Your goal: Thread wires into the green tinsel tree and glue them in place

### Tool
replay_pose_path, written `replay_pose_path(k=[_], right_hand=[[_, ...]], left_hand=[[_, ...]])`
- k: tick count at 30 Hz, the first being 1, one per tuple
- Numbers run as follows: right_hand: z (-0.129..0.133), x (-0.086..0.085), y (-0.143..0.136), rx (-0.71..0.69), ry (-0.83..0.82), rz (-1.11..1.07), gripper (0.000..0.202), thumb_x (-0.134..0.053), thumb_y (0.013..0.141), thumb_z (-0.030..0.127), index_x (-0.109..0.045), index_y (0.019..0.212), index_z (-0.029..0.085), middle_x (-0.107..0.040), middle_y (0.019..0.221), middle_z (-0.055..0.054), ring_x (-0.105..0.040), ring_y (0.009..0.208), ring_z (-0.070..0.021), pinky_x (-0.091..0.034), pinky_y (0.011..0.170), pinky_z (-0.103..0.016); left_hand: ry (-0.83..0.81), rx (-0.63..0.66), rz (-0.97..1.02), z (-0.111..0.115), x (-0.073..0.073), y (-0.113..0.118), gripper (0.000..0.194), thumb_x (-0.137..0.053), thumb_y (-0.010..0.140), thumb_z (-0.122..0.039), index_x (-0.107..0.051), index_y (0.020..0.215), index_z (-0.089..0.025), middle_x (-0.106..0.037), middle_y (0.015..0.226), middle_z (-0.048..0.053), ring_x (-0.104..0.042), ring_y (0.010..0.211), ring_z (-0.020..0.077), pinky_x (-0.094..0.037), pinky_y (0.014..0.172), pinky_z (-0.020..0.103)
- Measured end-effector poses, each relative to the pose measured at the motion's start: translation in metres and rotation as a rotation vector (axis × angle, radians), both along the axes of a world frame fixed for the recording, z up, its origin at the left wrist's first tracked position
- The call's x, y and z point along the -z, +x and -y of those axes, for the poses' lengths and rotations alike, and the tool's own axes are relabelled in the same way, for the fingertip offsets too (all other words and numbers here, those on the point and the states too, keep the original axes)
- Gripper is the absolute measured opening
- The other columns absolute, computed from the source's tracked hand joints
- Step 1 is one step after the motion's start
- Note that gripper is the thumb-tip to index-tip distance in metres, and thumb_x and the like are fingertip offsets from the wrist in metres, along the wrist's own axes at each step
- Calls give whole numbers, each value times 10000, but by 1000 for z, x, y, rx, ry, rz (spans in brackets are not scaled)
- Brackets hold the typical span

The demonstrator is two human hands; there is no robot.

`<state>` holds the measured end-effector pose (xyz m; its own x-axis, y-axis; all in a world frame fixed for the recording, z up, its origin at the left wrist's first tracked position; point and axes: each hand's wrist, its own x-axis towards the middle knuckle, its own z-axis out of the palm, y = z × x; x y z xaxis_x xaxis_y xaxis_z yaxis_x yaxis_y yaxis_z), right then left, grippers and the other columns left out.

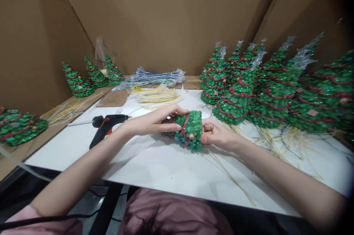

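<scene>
A small green Christmas tree [190, 130] with red garland lies on its side above the white table, its wide base toward the right. Around its narrower left part, my left hand [166, 118] is closed, thumb in front and fingers over the top. My right hand [217, 134] is at the base with fingers curled in; thin yellow wires [229, 176] trail from near that hand down to the right. What the right fingertips pinch is partly hidden by the base.
A black glue gun [107, 126] lies left of the hands. Bundles of blue-white wires [157, 77] and yellow wires [155, 94] rest behind. Several finished trees with clear stars [240, 94] crowd the right; more trees [76, 80] stand at left. Cardboard walls [166, 21] surround the table.
</scene>
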<state>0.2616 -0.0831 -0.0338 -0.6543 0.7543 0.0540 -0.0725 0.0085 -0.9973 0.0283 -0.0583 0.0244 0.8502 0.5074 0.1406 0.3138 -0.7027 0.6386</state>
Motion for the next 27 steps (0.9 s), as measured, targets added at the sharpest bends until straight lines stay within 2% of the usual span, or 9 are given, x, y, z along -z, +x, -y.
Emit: replay_pose_path(k=[4,10,16,27], right_hand=[[1,-1,-1,7,-16,-11,526,-799,533,557,-542,667,118,-383,514,63,-306,457,-44,-195,432,-200],[0,0,0,-5,-17,-12,517,-801,541,540,-508,650,128,-394,515,62,-316,454,-42,-202,425,-195],[0,-8,0,-52,13,53,498,-777,582,539,-559,725,115,-420,565,58,-352,489,-47,-244,438,-182],[0,-9,2,-74,16,105,573,-754,578,590,-630,843,96,-366,573,68,-296,483,-39,-206,429,-179]], left_hand=[[-7,-3,-7,0,-1,1,397,-515,907,-301,-412,1275,-193,-515,1250,83,-499,1126,175,-414,938,286],[-8,0,-3,1,-1,1,395,-510,909,-307,-412,1274,-194,-514,1250,88,-500,1129,179,-416,945,295],[-51,24,33,-1,-1,0,405,-517,906,-277,-419,1290,-191,-513,1277,95,-490,1172,192,-408,982,312],[-68,45,40,0,-3,-3,411,-501,914,-267,-421,1312,-197,-486,1344,94,-445,1254,205,-375,1043,343]])
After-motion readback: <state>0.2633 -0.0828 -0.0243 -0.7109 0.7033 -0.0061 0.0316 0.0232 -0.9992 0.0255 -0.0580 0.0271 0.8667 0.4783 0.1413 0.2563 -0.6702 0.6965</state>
